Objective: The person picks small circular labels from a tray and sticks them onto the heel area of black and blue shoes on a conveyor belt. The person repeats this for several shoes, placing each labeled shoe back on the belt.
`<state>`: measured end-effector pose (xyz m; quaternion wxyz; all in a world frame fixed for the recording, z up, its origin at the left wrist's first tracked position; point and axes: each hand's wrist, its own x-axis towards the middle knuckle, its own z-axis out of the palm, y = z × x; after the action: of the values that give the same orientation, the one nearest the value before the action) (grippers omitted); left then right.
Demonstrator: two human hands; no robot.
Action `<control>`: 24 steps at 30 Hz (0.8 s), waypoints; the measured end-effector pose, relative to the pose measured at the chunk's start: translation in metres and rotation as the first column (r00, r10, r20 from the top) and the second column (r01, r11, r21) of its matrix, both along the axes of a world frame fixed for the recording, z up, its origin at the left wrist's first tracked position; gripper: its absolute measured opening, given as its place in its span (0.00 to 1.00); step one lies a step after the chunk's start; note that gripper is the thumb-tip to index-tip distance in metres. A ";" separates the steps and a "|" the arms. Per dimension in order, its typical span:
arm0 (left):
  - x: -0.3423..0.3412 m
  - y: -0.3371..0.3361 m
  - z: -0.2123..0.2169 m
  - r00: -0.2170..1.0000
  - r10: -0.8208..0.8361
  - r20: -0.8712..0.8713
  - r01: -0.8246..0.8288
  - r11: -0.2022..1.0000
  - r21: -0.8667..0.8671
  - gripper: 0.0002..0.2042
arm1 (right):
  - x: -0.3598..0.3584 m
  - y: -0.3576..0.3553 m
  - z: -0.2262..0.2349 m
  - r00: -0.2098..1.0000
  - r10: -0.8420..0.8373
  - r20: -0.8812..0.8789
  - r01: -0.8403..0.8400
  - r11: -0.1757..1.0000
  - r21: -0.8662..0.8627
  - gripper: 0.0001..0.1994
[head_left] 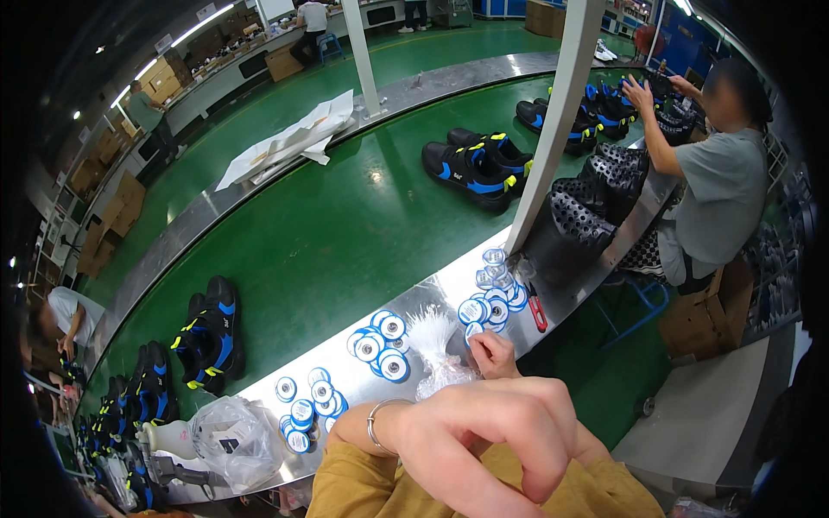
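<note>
My left hand (492,432), with a bracelet on its wrist, is raised close in front of me. Its fingers are curled together, and whatever they may hold is hidden. Beyond it my right hand (493,355) is closed over the metal ledge, beside a pile of round blue-rimmed tags (496,311). Its fingertips are too small to show what is in them. Left of that hand lies a bundle of thin white plastic strands (434,332) in clear wrap. Further left are more round tags (394,364) and another scattered group (302,412).
A red-handled tool (536,308) lies right of the tags. Black-and-blue shoes (477,168) stand on the green conveyor (319,233). A white post (553,121) rises from the ledge. A clear plastic bag (237,442) sits at left. A co-worker (721,173) handles shoes at right.
</note>
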<state>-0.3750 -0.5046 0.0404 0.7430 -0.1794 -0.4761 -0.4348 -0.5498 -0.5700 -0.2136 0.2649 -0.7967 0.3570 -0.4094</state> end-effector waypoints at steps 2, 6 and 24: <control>0.001 0.002 0.000 1.000 0.001 -0.005 -0.001 1.000 0.014 0.06 | 0.002 0.000 0.003 1.000 0.010 -0.002 -0.010 1.000 -0.021 0.01; -0.002 0.007 0.001 0.999 -0.021 -0.037 0.023 0.998 0.059 0.07 | 0.001 0.000 0.001 1.000 0.006 0.005 -0.006 1.000 -0.015 0.01; -0.013 -0.018 -0.008 0.995 -0.104 0.008 0.103 0.966 -0.236 0.07 | 0.002 0.000 0.002 1.000 0.004 0.013 -0.004 1.000 0.007 0.01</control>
<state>-0.3882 -0.5225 0.0322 0.6937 -0.2920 -0.5130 -0.4127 -0.5477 -0.5698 -0.2119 0.2705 -0.7939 0.3553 -0.4128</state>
